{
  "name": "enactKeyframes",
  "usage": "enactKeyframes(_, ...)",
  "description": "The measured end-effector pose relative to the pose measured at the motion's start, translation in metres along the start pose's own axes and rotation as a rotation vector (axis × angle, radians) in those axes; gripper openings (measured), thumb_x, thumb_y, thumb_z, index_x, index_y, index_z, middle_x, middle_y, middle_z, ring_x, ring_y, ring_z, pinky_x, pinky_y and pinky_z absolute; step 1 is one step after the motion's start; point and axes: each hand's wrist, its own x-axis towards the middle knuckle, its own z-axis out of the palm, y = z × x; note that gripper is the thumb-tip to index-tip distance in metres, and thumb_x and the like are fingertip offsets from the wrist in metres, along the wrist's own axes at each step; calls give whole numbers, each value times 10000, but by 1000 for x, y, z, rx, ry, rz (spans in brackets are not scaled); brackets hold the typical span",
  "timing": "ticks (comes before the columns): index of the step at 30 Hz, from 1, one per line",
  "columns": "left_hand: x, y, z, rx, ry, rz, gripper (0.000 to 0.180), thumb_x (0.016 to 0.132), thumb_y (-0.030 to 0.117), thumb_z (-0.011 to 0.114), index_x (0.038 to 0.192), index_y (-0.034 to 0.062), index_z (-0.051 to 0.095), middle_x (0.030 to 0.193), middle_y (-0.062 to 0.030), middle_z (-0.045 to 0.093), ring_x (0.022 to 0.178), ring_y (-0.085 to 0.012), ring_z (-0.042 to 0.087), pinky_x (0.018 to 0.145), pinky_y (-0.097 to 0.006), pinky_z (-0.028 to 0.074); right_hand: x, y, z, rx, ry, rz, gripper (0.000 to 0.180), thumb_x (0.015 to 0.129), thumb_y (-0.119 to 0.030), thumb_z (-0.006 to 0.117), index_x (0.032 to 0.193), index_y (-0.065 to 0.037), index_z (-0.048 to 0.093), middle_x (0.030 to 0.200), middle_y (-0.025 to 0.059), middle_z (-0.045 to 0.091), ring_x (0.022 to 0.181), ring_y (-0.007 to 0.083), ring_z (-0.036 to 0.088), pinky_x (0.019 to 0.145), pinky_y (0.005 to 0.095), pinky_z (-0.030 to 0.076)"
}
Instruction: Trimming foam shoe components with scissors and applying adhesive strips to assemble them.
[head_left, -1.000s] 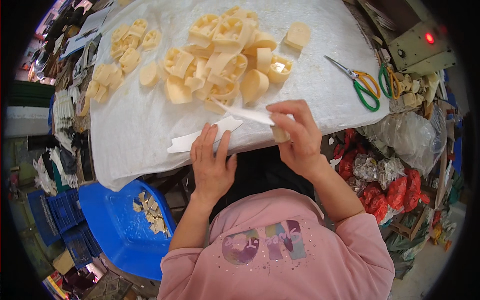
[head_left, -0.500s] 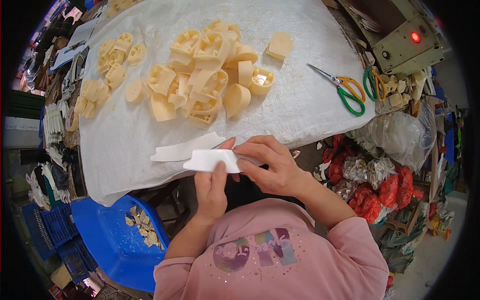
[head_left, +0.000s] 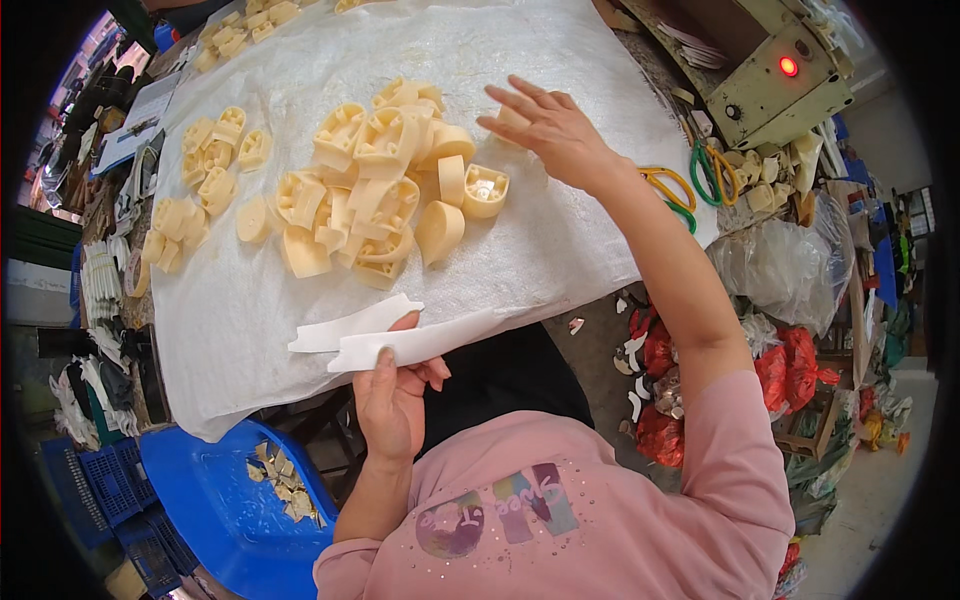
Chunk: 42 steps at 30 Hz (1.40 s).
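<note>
Between thumb and fingers, my left hand point(head_left: 392, 405) grips a long white strip point(head_left: 450, 334) with a notched end, near the table's front edge. A second white strip point(head_left: 345, 325) of like shape lies on the white cloth point(head_left: 560, 265), just beyond the held one. My right hand point(head_left: 555, 135) is stretched out over the table with its fingers spread. It hovers over or touches a cream-coloured plastic piece point(head_left: 512, 118), mostly hidden beneath it; contact is unclear. To its left is a heap of hollow cream plastic pieces point(head_left: 372, 185).
Scissors with yellow and green handles point(head_left: 668, 185) lie partly behind my right forearm; another pair point(head_left: 715, 170) is beyond. A metal machine box point(head_left: 775, 95) with a red light stands far right. A blue basin point(head_left: 215, 520) is lower left, red plastic bags point(head_left: 795, 370) lower right.
My right hand has let go of the white strip and reached forward and right to the lone cream piece. My left hand keeps the strip, now seen at full length. The view has shifted slightly.
</note>
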Motion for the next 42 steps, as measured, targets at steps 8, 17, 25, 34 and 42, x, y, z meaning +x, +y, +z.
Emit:
enactKeyframes(8, -3, 3, -6, 114, 50, -7, 458, 967, 263, 376, 1215, -107, 483, 843, -159, 603, 719, -196, 577, 609, -287, 445, -16, -2, 5, 214, 217, 340, 419, 753, -57, 648, 1155, -122, 551, 1231, 77, 544, 1174, 230, 479, 934, 347, 448)
enactKeyframes(17, -1, -12, 3, 120, -42, -78, 438, 965, 245, 395, 1203, -110, 493, 848, -160, 604, 720, -203, 586, 633, -293, 448, -42, -40, 22, 855, 419, 799, 586, 715, -318, 765, 1134, 11, 521, 1066, 176, 580, 986, 248, 559, 864, 392, 428)
enactKeyframes(25, 17, -18, 10, 300, -198, -17, 429, 978, 244, 379, 1198, -104, 498, 923, -167, 599, 798, -209, 592, 697, -301, 454, -100, -44, -10, 420, 186, 593, 408, 632, -203, 744, 956, -9, 592, 970, 124, 574, 964, 312, 502, 850, 417, 374)
enactKeyframes(34, 79, -22, 74, 849, -612, 280, 245, 916, 127, 482, 1120, 64, 602, 1052, -127, 593, 984, -236, 549, 863, -349, 393, -89, -24, 11, 596, 225, 186, 607, 619, 122, 588, 1192, -75, 553, 1354, 121, 431, 1258, 343, 398, 1023, 405, 391)
enactKeyframes(42, 113, -68, 84, 1118, -620, 646, 244, 888, 114, 489, 1103, 95, 602, 1158, -154, 556, 1093, -321, 511, 943, -398, 354, -89, -23, 10, 606, 251, 153, 601, 607, -3, 729, 1179, -55, 552, 1397, 115, 403, 1274, 356, 367, 1002, 409, 405)
